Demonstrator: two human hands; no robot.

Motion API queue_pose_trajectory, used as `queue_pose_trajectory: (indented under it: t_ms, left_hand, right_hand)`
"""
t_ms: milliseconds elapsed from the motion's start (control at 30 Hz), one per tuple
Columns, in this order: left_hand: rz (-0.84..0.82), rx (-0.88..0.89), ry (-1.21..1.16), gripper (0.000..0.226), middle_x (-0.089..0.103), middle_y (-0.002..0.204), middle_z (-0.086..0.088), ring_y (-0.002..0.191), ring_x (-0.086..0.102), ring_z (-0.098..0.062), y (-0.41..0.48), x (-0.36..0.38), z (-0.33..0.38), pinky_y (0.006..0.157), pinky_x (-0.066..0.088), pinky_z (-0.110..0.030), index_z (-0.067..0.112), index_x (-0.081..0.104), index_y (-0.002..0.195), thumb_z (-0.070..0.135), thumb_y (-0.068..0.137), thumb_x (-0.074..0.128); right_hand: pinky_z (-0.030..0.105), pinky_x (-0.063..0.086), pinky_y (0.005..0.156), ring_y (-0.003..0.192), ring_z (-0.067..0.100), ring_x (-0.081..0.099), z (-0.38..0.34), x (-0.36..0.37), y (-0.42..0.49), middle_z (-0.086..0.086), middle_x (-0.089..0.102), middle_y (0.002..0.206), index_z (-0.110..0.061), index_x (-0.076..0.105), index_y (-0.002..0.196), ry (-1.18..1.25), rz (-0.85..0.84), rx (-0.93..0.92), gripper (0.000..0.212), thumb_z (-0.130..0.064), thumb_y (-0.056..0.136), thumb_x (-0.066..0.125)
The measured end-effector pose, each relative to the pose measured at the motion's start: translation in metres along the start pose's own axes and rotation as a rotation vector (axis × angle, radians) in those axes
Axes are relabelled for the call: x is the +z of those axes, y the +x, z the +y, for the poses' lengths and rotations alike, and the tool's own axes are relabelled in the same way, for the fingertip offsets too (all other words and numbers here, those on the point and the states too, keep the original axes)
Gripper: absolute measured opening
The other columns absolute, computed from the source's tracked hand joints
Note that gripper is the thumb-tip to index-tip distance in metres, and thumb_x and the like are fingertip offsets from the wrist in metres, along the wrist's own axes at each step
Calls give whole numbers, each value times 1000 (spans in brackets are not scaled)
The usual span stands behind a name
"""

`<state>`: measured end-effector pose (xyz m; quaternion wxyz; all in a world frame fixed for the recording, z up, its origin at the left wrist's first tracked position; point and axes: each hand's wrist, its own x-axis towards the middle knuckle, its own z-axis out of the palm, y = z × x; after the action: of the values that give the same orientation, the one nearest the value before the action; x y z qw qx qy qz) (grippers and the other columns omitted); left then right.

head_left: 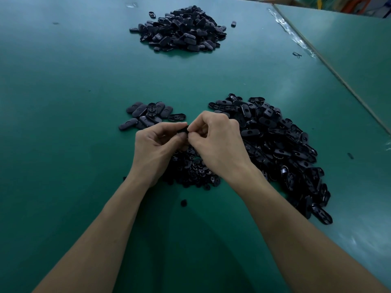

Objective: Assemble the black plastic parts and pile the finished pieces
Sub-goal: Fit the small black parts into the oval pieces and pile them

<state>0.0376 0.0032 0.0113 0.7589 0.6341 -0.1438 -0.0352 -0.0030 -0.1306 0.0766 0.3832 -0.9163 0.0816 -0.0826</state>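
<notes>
My left hand (157, 144) and my right hand (218, 142) meet over the green table (63, 123), fingertips together. Between them they pinch a small black plastic part (183, 130), mostly hidden by the fingers. Under the hands lies a heap of small round black pieces (190, 170). A large heap of oval black shells (281, 146) spreads to the right. A small group of oval pieces (148, 115) lies just beyond my left hand. A bigger pile of black pieces (182, 28) sits at the far side of the table.
One round piece (183, 203) lies alone near my forearms. Stray pieces lie near the far pile (233, 23) and at the right (350, 155). A taped seam (296, 37) joins a second green table at the right. Colourful boxes stand at the top right corner.
</notes>
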Motion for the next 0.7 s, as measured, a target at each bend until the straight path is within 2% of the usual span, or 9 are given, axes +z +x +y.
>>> queue_pose_trajectory:
  t_ms: [167, 400, 533, 700]
  left_hand:
    - [-3, -16, 6, 22, 78, 91, 0, 79, 72, -9, -1, 1, 1, 74, 56, -19, 4, 71, 108, -7, 88, 68]
    - [-22, 3, 33, 25, 78, 96, -1, 85, 73, -12, -2, 1, 3, 77, 56, -22, 3, 71, 108, -10, 88, 66]
    - [-15, -9, 37, 23, 77, 98, -5, 86, 73, -16, -2, 0, 1, 80, 58, -26, 1, 70, 107, -10, 88, 67]
    - [3, -28, 14, 18, 77, 87, 2, 77, 70, -8, -1, 1, 2, 73, 55, -19, 2, 70, 104, -8, 90, 65]
  right_hand:
    - [36, 59, 80, 89, 18, 66, -1, -2, 1, 3, 69, 93, -22, 71, 95, -47, -27, -6, 10, -15, 94, 63]
    - [35, 58, 78, 84, 18, 65, -6, -5, 0, 3, 67, 89, -22, 71, 92, -71, -43, -1, 13, -13, 92, 62]
    - [27, 59, 75, 81, 12, 67, -5, -5, 3, 2, 69, 89, -22, 74, 91, -32, -37, 23, 15, -11, 89, 65]
    - [10, 53, 71, 79, 7, 69, -2, 3, -1, -1, 74, 84, -18, 79, 93, 37, 15, 21, 16, -8, 88, 67]
